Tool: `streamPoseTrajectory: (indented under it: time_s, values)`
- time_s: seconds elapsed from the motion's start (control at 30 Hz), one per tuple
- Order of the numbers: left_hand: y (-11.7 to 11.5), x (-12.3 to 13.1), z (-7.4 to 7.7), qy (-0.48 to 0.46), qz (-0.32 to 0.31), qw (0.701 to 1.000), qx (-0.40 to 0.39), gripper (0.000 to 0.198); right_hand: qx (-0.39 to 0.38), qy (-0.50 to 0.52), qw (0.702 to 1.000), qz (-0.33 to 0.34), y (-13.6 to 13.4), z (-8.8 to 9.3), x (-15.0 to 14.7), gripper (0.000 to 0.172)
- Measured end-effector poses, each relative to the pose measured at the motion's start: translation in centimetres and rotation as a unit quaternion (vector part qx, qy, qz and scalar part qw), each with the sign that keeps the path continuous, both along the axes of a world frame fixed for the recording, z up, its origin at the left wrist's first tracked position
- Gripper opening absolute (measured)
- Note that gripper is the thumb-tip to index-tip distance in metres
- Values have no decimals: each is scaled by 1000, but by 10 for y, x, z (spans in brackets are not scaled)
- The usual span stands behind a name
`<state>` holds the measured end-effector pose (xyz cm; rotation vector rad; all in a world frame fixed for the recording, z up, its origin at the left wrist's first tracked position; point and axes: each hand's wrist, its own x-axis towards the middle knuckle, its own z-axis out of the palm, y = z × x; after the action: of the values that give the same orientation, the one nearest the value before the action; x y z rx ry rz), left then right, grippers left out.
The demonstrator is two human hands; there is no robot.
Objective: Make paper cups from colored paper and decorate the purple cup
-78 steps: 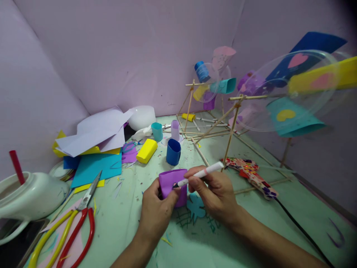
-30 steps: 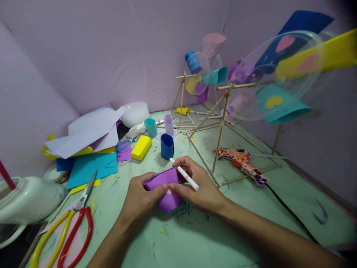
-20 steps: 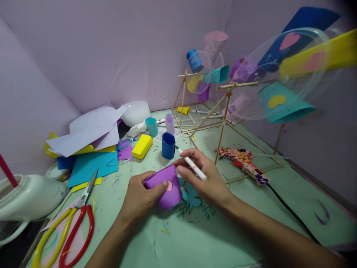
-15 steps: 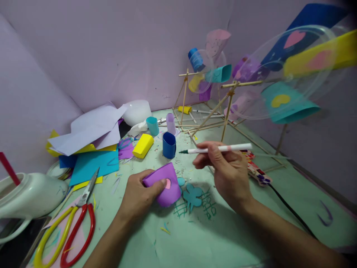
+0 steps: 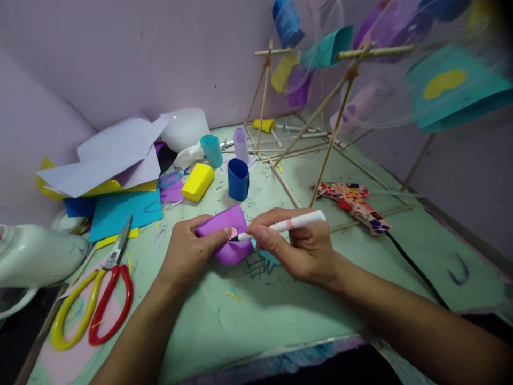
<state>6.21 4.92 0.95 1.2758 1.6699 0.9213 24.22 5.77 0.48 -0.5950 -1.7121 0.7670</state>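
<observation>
My left hand (image 5: 190,246) grips a purple paper cup (image 5: 224,218), its thumb pressed beside a small pink paper piece (image 5: 233,233) on the cup's side. A white marker (image 5: 298,221) is pinched in my right hand (image 5: 298,248), and its dark green tip meets the cup at the pink piece. Beneath the right hand lies a teal paper cutout (image 5: 269,259), partly covered, with green pen lines on the table around it. Just beyond the purple cup stands a dark blue paper cup (image 5: 238,181). A yellow paper cup (image 5: 197,182) lies on its side to its left.
Red-and-yellow scissors (image 5: 111,278) lie at left, near a white pitcher (image 5: 38,254) and stacked paper (image 5: 116,158). Teal (image 5: 211,150) and lilac (image 5: 241,144) paper cups stand farther back. Stick frames (image 5: 331,136) carry paper cups on discs at right, near a floral-patterned glue gun (image 5: 356,206).
My right hand has moved left and brought the marker tip onto the purple cup. My left hand still holds the cup. The camera view has tilted downward.
</observation>
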Motion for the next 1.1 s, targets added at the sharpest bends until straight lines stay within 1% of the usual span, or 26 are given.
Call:
streamPoseTrajectory:
  time_s: [0.2, 0.43, 0.6, 0.73, 0.93, 1.1]
  values:
    - [0, -1, -1, -10, -1, 1000, 14, 25, 72, -16, 997, 4, 0, 1, 1, 10]
    - [-1, 0, 0, -3, 5, 1000, 10, 26, 91, -35, 995, 4, 1, -1, 1, 10]
    - [-1, 2, 2, -9, 12, 1000, 0, 27, 81, -55, 995, -4, 0, 2, 2, 11]
    - [-2, 3, 4, -6, 20, 1000, -11, 28, 67, -50, 997, -5, 0, 2, 2, 12]
    - [-3, 1, 2, -18, 14, 1000, -17, 28, 67, -44, 997, -5, 1, 1, 2, 14]
    - [-3, 1, 3, -7, 18, 1000, -19, 33, 52, -50, 997, -4, 1, 3, 3, 15]
